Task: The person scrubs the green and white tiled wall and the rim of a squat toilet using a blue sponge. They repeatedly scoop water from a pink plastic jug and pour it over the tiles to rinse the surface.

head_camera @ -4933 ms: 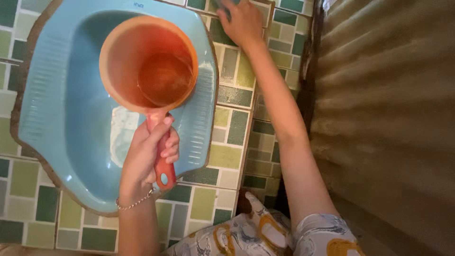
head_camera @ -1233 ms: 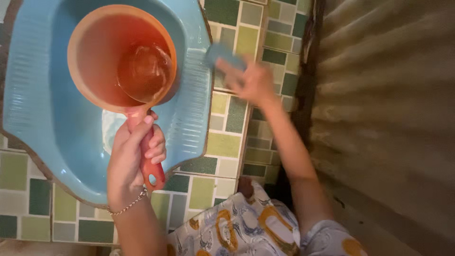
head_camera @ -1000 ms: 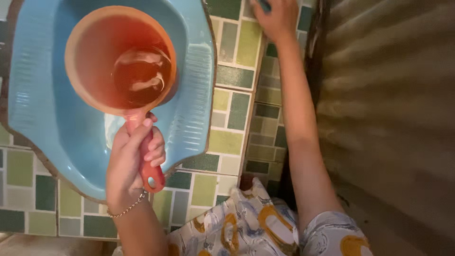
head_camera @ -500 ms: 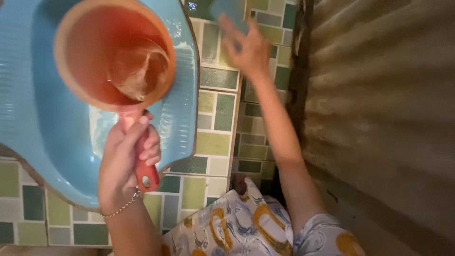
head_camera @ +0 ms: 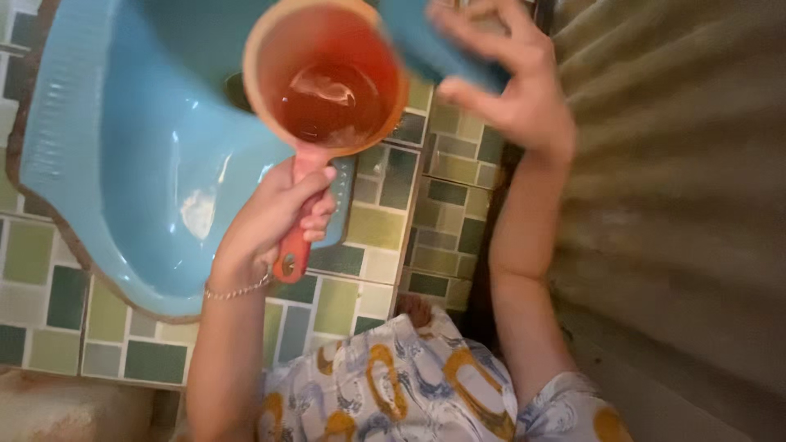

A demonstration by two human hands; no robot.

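**Over the squat toilet: dipper of water raised, scrubber lifted clear**

Above the right edge of the blue squat toilet (head_camera: 123, 164), the orange dipper (head_camera: 327, 78) hangs in the air, held level enough that the little water in its bottom stays put. It is a round plastic scoop with a pale rim, a deep orange inside and a short red handle with a hole at its end. Water covers only the base and glints with light.

The left hand (head_camera: 274, 217) has its grip clamped on that handle, thumb along the top and fingers curled beneath; a thin chain bracelet (head_camera: 237, 288) sits at the wrist. The right hand (head_camera: 516, 86) is raised just beside the dipper's rim, its grip shut on a blue scrubber (head_camera: 434, 45), which is blurred, so its exact make is hard to tell.

As a judgement of progress: the green tiled floor (head_camera: 368, 233) beside the bowl looks wet, so scrubbing seems partly done, while the water is not yet poured, and rinsing appears to be left. The bowl's inside is glossy and wet.

Below, patterned cloth (head_camera: 393, 385) covers the person's knees, and a ribbed brown wall (head_camera: 679, 205) runs down the right side.
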